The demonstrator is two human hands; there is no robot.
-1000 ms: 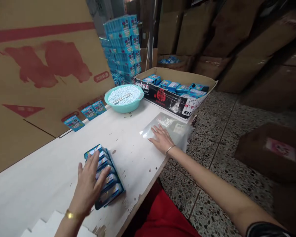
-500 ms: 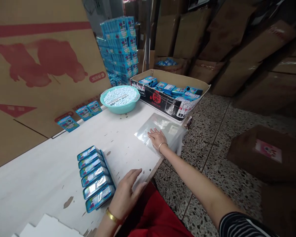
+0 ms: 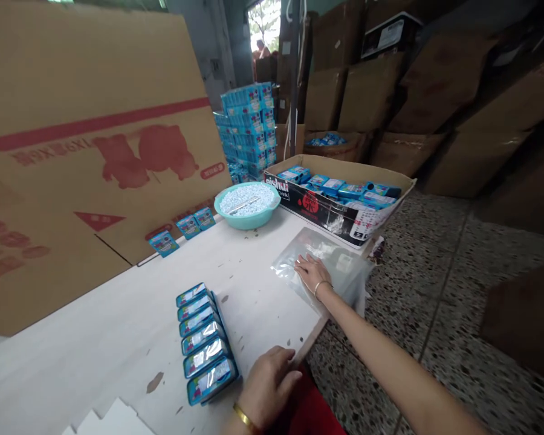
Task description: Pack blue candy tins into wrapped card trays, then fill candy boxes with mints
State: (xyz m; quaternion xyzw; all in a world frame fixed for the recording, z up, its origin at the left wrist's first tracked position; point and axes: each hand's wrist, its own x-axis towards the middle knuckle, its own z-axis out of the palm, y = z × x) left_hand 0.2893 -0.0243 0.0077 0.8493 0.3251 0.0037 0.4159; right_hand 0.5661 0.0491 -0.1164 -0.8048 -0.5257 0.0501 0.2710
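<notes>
- Head view: right hand (image 3: 314, 275) rests palm-down on clear plastic sheets (image 3: 351, 269), fingers slightly apart.
- 6 blue packs (image 3: 205, 344) sit in 1 row on the white table (image 3: 127, 332).
- Left hand (image 3: 272, 382), thumb and fingers apart, is beside the packs.

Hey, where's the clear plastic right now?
In the head view, the clear plastic lies right of centre at the table's right edge, beneath the right hand and on the near side of the open carton.
</notes>
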